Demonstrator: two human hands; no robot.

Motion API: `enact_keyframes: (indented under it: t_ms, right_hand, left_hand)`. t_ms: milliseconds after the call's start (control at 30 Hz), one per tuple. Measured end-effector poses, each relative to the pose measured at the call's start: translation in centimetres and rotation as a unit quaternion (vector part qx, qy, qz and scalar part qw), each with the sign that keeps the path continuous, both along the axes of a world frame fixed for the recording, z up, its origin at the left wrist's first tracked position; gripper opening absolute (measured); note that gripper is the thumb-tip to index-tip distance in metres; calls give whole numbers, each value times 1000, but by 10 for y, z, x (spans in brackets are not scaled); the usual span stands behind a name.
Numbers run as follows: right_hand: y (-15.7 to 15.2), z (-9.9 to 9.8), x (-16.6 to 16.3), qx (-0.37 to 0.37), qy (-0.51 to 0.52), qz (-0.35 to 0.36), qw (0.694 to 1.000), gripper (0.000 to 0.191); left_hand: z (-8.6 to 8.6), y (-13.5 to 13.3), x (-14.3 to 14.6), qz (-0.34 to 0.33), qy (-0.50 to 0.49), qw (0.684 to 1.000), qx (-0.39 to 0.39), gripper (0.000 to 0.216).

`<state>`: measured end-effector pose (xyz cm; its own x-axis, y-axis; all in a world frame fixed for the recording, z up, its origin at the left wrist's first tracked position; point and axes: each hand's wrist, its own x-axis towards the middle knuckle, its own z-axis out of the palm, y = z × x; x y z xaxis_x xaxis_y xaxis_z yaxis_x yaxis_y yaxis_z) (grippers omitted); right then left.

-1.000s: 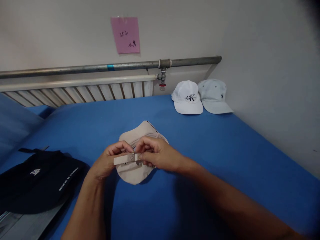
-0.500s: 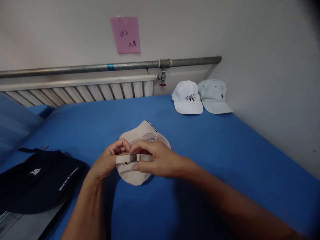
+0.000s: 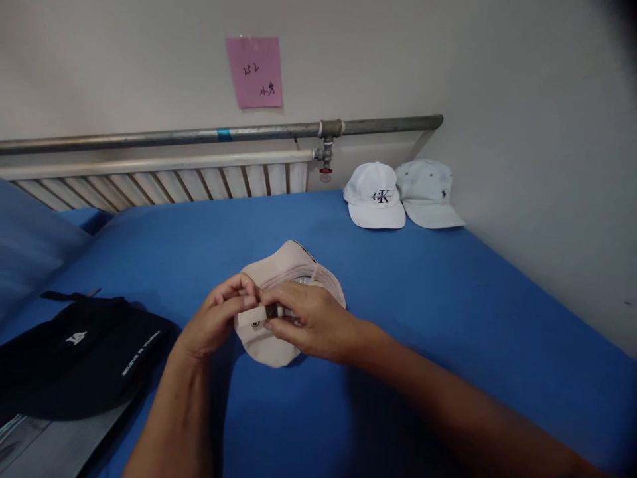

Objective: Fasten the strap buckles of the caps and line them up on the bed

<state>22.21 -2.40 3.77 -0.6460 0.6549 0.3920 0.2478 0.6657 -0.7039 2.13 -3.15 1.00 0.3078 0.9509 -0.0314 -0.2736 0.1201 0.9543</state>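
Note:
A beige cap [image 3: 279,265] lies upside down on the blue cloth [image 3: 448,299] in front of me. Both hands work its back strap [image 3: 250,317], a pale band with a small metal buckle. My left hand [image 3: 213,322] pinches the strap's free end from the left. My right hand [image 3: 311,322] pinches the strap at the buckle from the right, its fingers closed over it. The two sets of fingertips nearly touch over the cap's rear opening.
A white cap with black letters [image 3: 374,196] and a pale cap [image 3: 428,192] sit at the far right by the wall. A black cap or bag [image 3: 74,352] lies at the left. A radiator [image 3: 164,182] and pipe [image 3: 223,135] run along the back wall under a pink note [image 3: 255,71].
The strap's free end showing at the left has grown shorter, and my two hands have drawn closer together over the buckle. The cap has barely shifted.

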Motion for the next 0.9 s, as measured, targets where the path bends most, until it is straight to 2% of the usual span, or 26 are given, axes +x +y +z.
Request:
enact_keyframes:
  t_ms: [167,233,333,600,767,900]
  right_hand:
    - [0,-1,0,3,-7,3,1000,13]
    - [1,-3,-1,13,-7,3,1000,13]
    - [1,-6,-1,28,-9,-2,1000,15]
    - [-2,-3,1,96,-55,9,994,13]
    - [-4,-2,0,160,-106,16,981,12]
    - [-5,-1,1,160,-117,22,980,13]
  left_hand:
    - [1,0,-8,-55,24,995,78,38]
    - [1,-1,-10,-79,55,991,90,33]
    - [3,-3,-11,-94,99,987,87,22]
    - [11,-10,-12,-134,136,980,55,23]
    - [15,-12,-13,-168,150,972,71,21]
    - [17,-14,-15,-166,154,972,67,21]
